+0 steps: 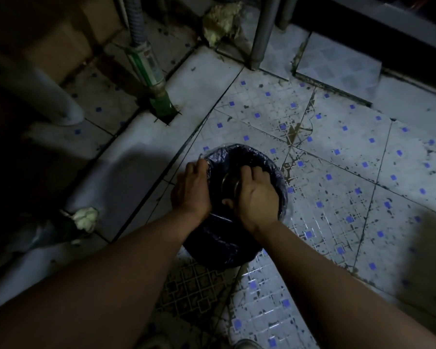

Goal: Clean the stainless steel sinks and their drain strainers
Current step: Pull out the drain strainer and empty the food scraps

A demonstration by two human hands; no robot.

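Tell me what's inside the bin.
A dark bag lines the bin. The right hand holds a metal strainer over it. Contents below are too dark to see.

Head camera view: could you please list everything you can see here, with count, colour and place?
Bin: one, dark plastic liner, on the floor at centre.
Drain strainer: one, metal, held over the bin's mouth.
Floor tiles: many, white with blue squares, stained.
Green pipe: one, entering the floor upper left.
Metal legs: two, grey, top centre.
Pale wads: two, one at left, one at the top.
Left hand: grips the bin's rim.
Right hand: holds the strainer.
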